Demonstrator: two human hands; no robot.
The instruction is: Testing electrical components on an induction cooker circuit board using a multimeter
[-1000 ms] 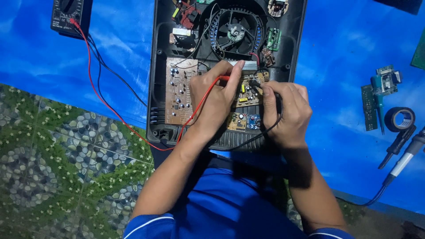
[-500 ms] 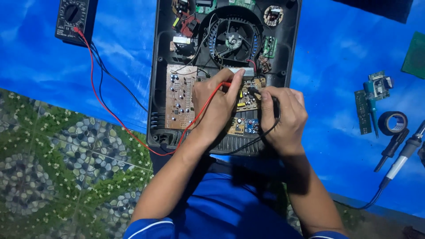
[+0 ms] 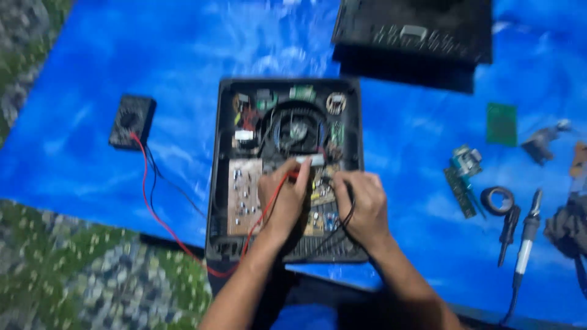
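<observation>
I look down into the open black casing (image 3: 217, 183), its fan (image 3: 298, 130) and circuit boards (image 3: 243, 197) exposed on the blue sheet (image 3: 397, 140); my left hand (image 3: 282, 198) pinches the red probe (image 3: 292, 177), my right hand (image 3: 362, 208) the black probe (image 3: 350, 194), each grip closed.

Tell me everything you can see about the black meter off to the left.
The meter is a small black rectangular box, plastic by its look, lying flat on the blue sheet, left of the opened black appliance. Its face is blurred; a round dial seems to sit there. A red lead and a black lead run from its lower edge toward the appliance. No hand touches it.
</observation>
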